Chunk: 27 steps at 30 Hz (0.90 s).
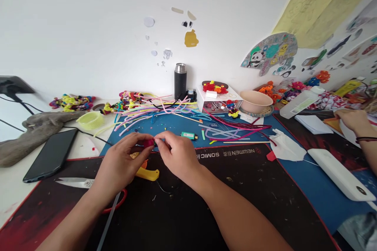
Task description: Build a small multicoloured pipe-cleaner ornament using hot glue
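Note:
Above the black mat, my left hand [122,160] pinches a small dark magenta piece [149,143], mostly hidden by the fingers. My right hand [176,153] is closed at the right end of that piece, thumb and forefinger pressed together; whatever they grip is too small to make out. Below the hands lies a yellow-handled tool [149,174], partly covered by my left hand. Red-handled scissors [78,182] lie under my left forearm, beside a translucent glue stick [108,221]. A small green box-like item [188,135] rests just beyond my right hand.
Fuzzy craft stems [156,111] are heaped at the back, near a black thermos [180,80] and a pink bowl [255,101]. A phone [51,155] lies left. At right are a white device [338,174], a mask [287,147] and another person's hand [352,119].

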Each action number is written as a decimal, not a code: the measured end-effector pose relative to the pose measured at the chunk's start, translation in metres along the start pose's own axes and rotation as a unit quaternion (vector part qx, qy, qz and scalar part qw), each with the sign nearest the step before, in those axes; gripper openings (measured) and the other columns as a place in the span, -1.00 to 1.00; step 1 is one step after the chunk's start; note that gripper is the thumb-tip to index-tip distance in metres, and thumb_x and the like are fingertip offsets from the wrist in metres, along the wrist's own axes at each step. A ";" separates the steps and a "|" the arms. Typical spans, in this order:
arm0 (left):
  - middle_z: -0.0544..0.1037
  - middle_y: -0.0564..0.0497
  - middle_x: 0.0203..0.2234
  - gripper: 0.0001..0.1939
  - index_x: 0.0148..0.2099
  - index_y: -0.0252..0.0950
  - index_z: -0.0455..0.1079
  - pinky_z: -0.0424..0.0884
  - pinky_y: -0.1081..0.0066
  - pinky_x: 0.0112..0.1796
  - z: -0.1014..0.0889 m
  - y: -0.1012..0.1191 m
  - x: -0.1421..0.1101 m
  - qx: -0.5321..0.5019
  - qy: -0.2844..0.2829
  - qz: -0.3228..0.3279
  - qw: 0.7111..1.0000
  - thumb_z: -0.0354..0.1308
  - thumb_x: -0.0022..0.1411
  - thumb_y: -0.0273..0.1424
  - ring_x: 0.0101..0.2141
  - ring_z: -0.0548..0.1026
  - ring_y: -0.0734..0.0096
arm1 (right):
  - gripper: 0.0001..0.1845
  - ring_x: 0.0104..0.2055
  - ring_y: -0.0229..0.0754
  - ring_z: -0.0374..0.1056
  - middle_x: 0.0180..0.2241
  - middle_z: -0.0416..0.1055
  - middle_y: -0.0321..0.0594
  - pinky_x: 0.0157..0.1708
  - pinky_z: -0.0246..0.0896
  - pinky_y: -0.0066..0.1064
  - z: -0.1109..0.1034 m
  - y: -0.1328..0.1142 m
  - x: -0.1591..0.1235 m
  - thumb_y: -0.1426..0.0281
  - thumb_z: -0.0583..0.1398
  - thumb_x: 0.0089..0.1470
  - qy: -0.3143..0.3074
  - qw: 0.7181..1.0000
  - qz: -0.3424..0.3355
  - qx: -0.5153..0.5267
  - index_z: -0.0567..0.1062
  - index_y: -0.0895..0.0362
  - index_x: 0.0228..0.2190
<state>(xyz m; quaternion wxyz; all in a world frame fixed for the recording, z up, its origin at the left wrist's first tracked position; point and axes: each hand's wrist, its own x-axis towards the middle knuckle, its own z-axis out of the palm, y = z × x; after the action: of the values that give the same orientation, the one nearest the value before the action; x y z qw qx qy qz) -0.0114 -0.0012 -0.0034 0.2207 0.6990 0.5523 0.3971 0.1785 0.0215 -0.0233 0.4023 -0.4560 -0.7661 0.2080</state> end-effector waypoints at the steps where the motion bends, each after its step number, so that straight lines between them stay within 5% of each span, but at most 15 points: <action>1: 0.75 -0.03 -0.18 -0.73 -0.05 -0.12 0.64 0.66 0.27 -0.26 0.000 0.000 0.000 0.001 -0.001 0.001 1.000 0.29 0.35 -0.09 -0.30 0.74 0.14 | -0.79 -0.37 -0.16 0.55 -0.41 0.64 -0.27 -0.30 0.23 -0.39 0.000 0.000 0.000 0.32 0.21 0.47 0.001 1.000 0.001 -0.001 0.68 0.05 -0.10; 16: 0.78 -0.05 -0.19 -0.65 -0.06 -0.12 0.69 0.66 0.24 -0.26 -0.002 -0.001 0.002 0.001 -0.009 -0.025 1.000 0.30 0.30 -0.02 -0.28 0.76 0.07 | -0.79 -0.40 -0.19 0.54 -0.40 0.65 -0.28 -0.30 0.25 -0.42 0.001 0.000 -0.001 0.33 0.20 0.46 0.011 1.000 -0.010 0.016 0.67 0.04 -0.13; 27: 0.75 -0.08 -0.19 -0.48 0.06 -0.19 0.60 0.72 0.24 -0.28 0.001 -0.001 0.001 -0.131 -0.016 -0.098 0.986 0.42 0.21 0.05 -0.25 0.74 0.07 | -0.77 -0.44 -0.20 0.50 -0.44 0.61 -0.29 -0.33 0.22 -0.42 -0.001 -0.004 -0.001 0.32 0.19 0.46 0.005 1.000 -0.007 0.014 0.68 0.06 -0.10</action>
<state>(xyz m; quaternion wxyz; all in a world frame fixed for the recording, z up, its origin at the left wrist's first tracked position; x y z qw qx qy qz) -0.0113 0.0001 -0.0046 0.3571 0.6129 0.5580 0.4306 0.1779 0.0185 -0.0204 0.4138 -0.4458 -0.7644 0.2138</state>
